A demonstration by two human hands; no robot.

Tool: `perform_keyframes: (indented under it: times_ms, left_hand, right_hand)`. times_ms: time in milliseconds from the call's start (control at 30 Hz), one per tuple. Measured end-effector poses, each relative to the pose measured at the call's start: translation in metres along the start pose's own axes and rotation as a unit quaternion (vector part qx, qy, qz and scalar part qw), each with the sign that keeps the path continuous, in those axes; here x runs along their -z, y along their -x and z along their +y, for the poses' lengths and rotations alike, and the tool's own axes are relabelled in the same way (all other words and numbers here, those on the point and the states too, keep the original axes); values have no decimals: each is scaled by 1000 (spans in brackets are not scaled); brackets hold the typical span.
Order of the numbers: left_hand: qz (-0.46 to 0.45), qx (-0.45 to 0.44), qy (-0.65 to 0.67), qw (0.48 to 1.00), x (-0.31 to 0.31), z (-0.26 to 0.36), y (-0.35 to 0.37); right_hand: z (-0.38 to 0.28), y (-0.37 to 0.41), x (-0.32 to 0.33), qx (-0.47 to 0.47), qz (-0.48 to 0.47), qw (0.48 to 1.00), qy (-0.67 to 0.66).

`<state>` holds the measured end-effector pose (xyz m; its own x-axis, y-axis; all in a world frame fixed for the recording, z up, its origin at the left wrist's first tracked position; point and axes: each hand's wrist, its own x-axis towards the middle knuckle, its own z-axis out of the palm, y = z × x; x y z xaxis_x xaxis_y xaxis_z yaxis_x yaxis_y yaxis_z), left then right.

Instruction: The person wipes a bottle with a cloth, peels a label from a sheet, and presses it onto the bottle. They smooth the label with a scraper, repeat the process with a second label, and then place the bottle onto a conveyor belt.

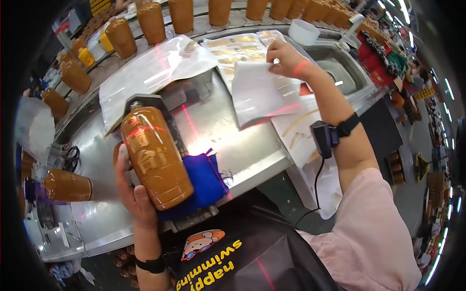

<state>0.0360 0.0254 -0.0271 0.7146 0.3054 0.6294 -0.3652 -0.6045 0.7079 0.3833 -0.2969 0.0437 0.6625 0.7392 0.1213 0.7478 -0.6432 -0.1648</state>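
Observation:
A glossy brown bottle [155, 162] with gold characters lies tilted in a dark metal cradle [167, 114], its neck pointing away from me. My left hand [135, 194] grips its left side, with the thumb towards me and some fingers hidden behind it. Under the bottle's base is a folded blue cloth [206, 179]. My right hand [286, 58] pinches the top edge of a white sheet [259, 92], which hangs over the steel bench. Behind that sheet lie sheets with gold decals [235, 51]. Red laser lines cross the bottle and bench.
Several brown bottles [182, 14] stand on a curved conveyor at the back. A second bottle [68, 185] lies at the left. White plastic sheeting [150, 70] covers the bench behind the cradle. At the right are a steel sink [335, 68] and a white bowl [303, 31].

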Motion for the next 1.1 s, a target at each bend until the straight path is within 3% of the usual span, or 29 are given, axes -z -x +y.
perform_keyframes:
  times_ms: [133,167,200,233,400,467,533,600,633,667,733,767,800,833,867,900,933,967,1000,1100]
  left_hand:
    - [5,11,8,1000,-1,-5,4]
    - [12,19,24,999,-1,-12,8]
    - [11,25,36,999,-2,-12,9]
    - [10,33,46,998,-1,-9,8]
    - [16,27,69,997,-4,-5,5]
    - [11,29,69,997,-4,-4,4]
    - [6,38,52,998,-1,-4,4]
    - [2,33,18,999,1,-3,5]
    - [3,29,0,1000,2,-2,4]
    - [10,26,3,1000,1,-1,3]
    - [20,19,11,1000,-3,1,1]
    - [21,41,39,998,-4,2,2]
    - [24,43,46,998,-5,3,2]
    - [26,44,52,997,-6,2,3]
    - [29,45,58,997,-6,2,3]
    - [21,55,39,998,-3,2,3]
    - [26,63,46,997,-4,2,3]
    - [31,72,52,996,-6,3,4]
    - [35,82,59,994,-7,3,5]
    - [42,112,104,987,-5,-4,12]
  right_hand:
    - [30,93,53,37,180,968,-169]
    - [32,128,69,-81,208,940,-257]
    - [32,164,82,-195,235,890,-339]
    - [43,196,87,-245,290,845,-376]
    - [101,345,59,-408,455,620,-492]
    - [150,406,13,-550,406,571,-454]
    - [173,435,-32,-723,362,444,-386]
    - [175,425,-49,-765,400,413,-289]
    - [168,404,-47,-717,431,470,-282]
    - [161,384,-41,-636,412,582,-295]
    - [146,303,-12,-515,353,713,-319]
    - [123,249,-1,-429,371,787,-242]
    - [145,213,-8,-241,347,884,-201]
    - [118,162,0,-155,328,920,-148]
    - [111,115,2,-129,246,957,-84]
    - [122,70,-13,-63,227,970,-66]
    - [105,29,-19,-104,197,973,-60]
    - [124,-16,-40,-33,170,985,-12]
    - [111,-48,-49,-92,152,984,-1]
    - [121,-127,-79,-144,102,982,63]
